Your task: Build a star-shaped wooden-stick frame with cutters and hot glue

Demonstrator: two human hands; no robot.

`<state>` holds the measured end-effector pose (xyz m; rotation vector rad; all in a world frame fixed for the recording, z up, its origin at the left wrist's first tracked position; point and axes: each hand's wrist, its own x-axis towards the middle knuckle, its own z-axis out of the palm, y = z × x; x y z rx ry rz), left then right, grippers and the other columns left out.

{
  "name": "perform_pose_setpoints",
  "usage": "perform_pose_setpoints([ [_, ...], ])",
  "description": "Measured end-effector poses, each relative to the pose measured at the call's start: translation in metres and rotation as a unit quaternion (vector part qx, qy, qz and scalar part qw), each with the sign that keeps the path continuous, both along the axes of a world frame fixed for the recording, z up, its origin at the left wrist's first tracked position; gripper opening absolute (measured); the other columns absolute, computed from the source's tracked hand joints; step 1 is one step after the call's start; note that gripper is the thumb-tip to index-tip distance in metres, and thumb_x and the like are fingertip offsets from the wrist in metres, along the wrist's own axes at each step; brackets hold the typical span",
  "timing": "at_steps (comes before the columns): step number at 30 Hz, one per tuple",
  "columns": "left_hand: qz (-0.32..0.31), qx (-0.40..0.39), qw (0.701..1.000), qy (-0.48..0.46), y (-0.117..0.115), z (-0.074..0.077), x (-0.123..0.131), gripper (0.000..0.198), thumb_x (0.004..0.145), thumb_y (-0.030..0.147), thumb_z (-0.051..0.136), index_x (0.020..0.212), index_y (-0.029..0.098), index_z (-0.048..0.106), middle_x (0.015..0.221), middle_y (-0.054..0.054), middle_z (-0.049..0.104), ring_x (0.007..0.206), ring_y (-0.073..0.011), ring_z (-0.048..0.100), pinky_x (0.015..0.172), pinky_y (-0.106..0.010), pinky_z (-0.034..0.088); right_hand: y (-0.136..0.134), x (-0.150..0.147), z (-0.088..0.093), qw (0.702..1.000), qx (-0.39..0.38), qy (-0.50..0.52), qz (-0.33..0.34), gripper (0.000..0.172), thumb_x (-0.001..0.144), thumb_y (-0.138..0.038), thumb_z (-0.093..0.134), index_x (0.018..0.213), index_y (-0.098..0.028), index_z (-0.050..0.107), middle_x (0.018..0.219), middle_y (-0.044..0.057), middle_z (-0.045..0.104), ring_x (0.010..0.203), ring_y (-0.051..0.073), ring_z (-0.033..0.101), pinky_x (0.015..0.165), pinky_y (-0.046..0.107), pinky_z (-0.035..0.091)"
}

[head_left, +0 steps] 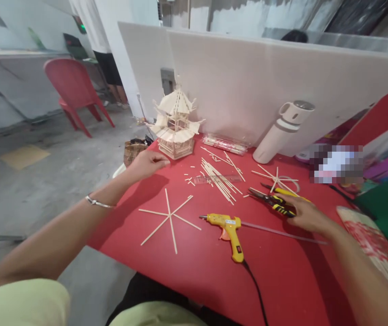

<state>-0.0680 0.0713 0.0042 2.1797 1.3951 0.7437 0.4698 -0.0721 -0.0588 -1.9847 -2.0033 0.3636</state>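
Observation:
My left hand (146, 164) is beside the base of a pagoda model (176, 122) built of pale wooden sticks. Its thumb and fingers are drawn together; whether something small is between them I cannot make out. My right hand (302, 212) is closed around the black-and-yellow handles of pliers (268, 198), their jaws pointing left, low over the table. A six-armed stick star (170, 214) lies at the front left, and a second stick star (276, 179) lies beyond the pliers. Between my hands are loose sticks (219, 181), short cut pieces and a clear ruler (202, 179).
A yellow glue gun (229, 231) lies mid-table, a glue stick behind it and its black cord running off the front edge. A yellow-handled tool (287, 192) lies by the pliers. Farther back are a packet of sticks (226, 144) and a flask (282, 133). Another person (100, 45) stands at far left.

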Motion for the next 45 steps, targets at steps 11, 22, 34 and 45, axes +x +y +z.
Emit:
perform_pose_setpoints([
  [11,-0.021,-0.045,0.998,-0.044,-0.028,-0.04,-0.005,0.027,0.085,0.04,0.063,0.079,0.018,0.077,0.081,-0.004,0.077,0.073,-0.0178,0.067,0.069,-0.024,0.047,-0.036,-0.112,0.054,0.993,0.061,0.018,-0.102,0.054,0.084,-0.044,0.06,0.135,-0.026,0.066,0.122,0.008,0.075,0.119,0.031,0.068,0.106,0.047,0.05],
  [22,-0.22,-0.069,0.973,0.014,-0.045,-0.036,-0.006,0.016,0.085,0.026,0.064,0.077,0.022,0.078,0.084,-0.003,0.074,0.07,-0.0147,0.064,0.069,-0.025,0.043,-0.011,-0.288,0.051,0.994,-0.057,-0.05,0.075,0.021,0.096,-0.033,0.056,0.096,-0.027,0.076,0.097,0.003,0.075,0.086,0.02,0.069,0.071,0.03,0.044],
  [34,-0.324,-0.12,0.932,0.106,-0.057,-0.027,-0.004,0.006,0.08,0.024,0.074,0.075,0.025,0.076,0.079,-0.001,0.068,0.072,-0.0154,0.06,0.067,-0.026,0.038,-0.062,-0.338,0.011,0.983,-0.015,-0.18,0.04,0.029,0.104,-0.023,0.045,0.107,-0.026,0.073,0.089,0.006,0.067,0.079,0.02,0.063,0.061,0.03,0.029],
  [45,-0.297,-0.14,0.945,0.014,-0.057,-0.027,-0.001,0.012,0.08,0.031,0.072,0.076,0.023,0.079,0.076,-0.002,0.072,0.068,-0.0145,0.062,0.068,-0.025,0.043,-0.076,-0.333,0.008,0.995,0.019,0.077,-0.054,0.029,0.105,-0.035,0.041,0.095,-0.022,0.065,0.1,0.01,0.066,0.087,0.023,0.062,0.07,0.032,0.044],
])
